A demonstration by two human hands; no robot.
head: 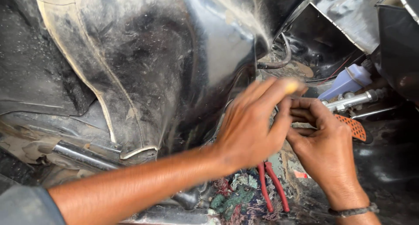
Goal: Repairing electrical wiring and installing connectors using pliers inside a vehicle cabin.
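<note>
Beside the dusty black panel (pixel 144 67), the blurred left hand (pixel 251 124) is being curled, apparently pinching something yellowish (pixel 293 86), while the right hand (pixel 321 142) is being closed around an unseen part above red pliers (pixel 273 188).

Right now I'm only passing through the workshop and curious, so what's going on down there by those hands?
A person is working with both bare hands close together low inside a dusty black vehicle body. The left hand is blurred, reaching across, with something small and yellowish at its fingertips. The right hand is curled, fingers bent beside it. Red-handled pliers lie on a multicoloured rag below the hands. A metal rod and a pale purple plastic part sit just behind.
</note>
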